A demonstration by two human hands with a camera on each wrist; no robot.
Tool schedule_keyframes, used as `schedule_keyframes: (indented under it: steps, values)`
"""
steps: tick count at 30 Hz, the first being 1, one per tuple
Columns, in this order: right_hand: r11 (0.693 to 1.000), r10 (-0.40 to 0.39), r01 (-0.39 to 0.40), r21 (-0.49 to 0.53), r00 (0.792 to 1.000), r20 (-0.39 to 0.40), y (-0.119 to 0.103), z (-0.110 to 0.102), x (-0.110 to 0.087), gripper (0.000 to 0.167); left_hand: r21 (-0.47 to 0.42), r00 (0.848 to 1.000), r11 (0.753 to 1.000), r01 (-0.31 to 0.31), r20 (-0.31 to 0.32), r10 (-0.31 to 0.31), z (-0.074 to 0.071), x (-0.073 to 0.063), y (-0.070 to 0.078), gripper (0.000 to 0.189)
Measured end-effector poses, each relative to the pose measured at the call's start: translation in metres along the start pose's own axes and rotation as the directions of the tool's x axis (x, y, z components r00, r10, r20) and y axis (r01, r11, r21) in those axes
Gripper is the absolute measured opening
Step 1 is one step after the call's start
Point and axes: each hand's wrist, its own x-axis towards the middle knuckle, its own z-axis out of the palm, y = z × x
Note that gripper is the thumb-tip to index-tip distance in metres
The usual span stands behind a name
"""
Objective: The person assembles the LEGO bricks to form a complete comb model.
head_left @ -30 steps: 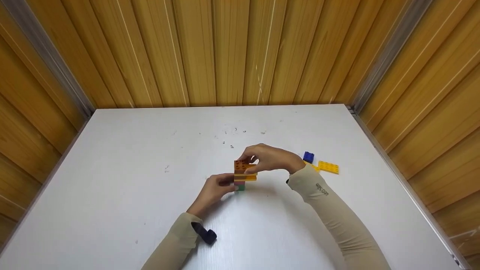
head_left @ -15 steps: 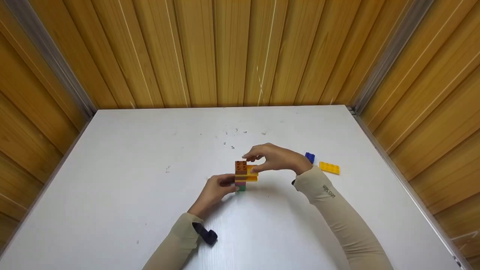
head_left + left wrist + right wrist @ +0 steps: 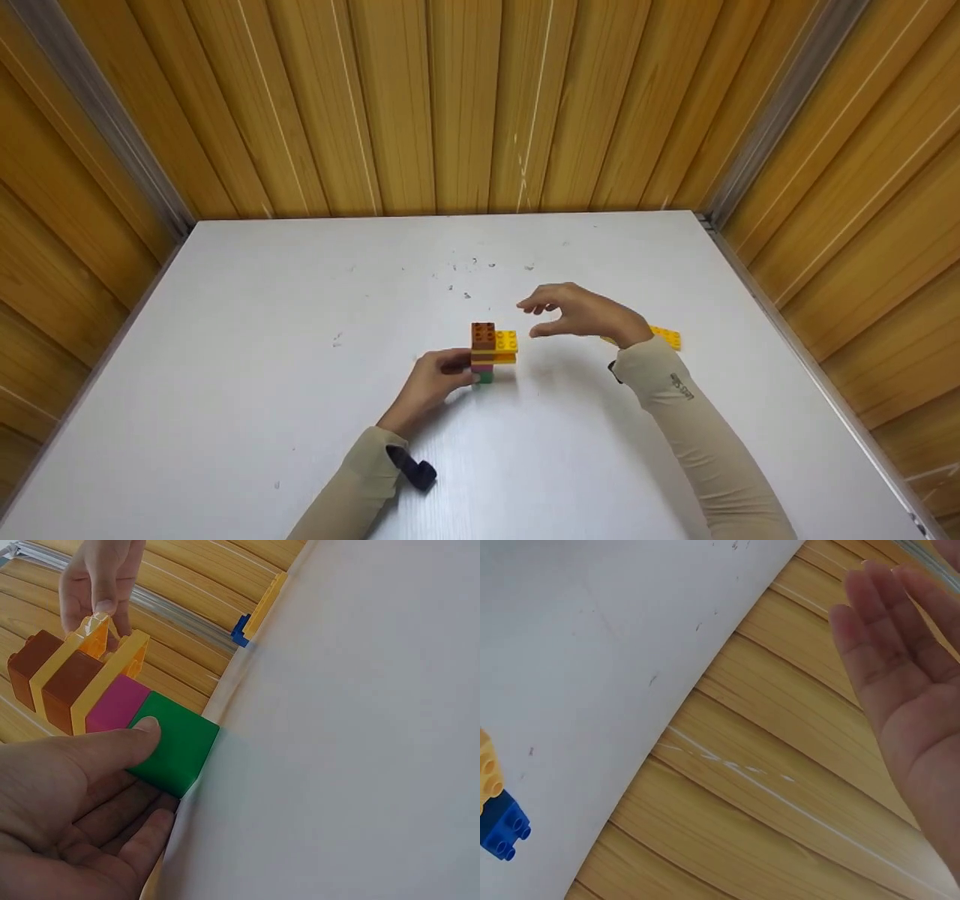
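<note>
A tower of toy building bricks stands upright mid-table. From the bottom it runs green brick (image 3: 184, 742), magenta brick (image 3: 118, 702), yellow plate, brown brick (image 3: 69, 690), another yellow plate (image 3: 507, 342), and a brown brick (image 3: 483, 334) on top. Both yellow plates jut out to the right. My left hand (image 3: 431, 381) grips the tower low down, its thumb lying on the green brick. Right of the tower, my right hand (image 3: 581, 313) hovers with relaxed fingers, holding nothing. In the right wrist view its palm (image 3: 922, 712) is bare.
A loose yellow plate (image 3: 667, 337) lies on the white table (image 3: 262, 315), partly behind the right wrist. Beside it, a blue brick (image 3: 504, 829) and more yellow (image 3: 489, 772) show in the right wrist view. Wood-pattern walls (image 3: 457, 105) enclose the back and sides.
My right hand has let go of the tower's top and drawn away to the right, now covering the blue brick in the head view. My left hand keeps its grip.
</note>
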Motion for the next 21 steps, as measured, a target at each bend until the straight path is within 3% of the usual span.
schedule_keyframes:
  steps: [8, 14, 21]
  values:
    - [0.999, 0.044, -0.043, 0.03, 0.998, -0.04, 0.028, -0.001, -0.015, 0.046, 0.009, 1.0, 1.0, -0.014, -0.007, 0.014, 0.001, 0.002, -0.002, 0.045]
    - [0.991, 0.128, -0.126, 0.036, 0.99, -0.061, 0.048, -0.003, -0.029, 0.047, 0.014, 0.999, 0.999, -0.035, -0.007, 0.035, 0.001, 0.001, -0.002, 0.045]
    - [0.959, 0.279, -0.275, 0.062, 0.958, -0.061, 0.068, -0.008, -0.044, 0.05, 0.012, 1.0, 1.0, -0.023, -0.009, 0.023, 0.0, 0.001, -0.001, 0.045]
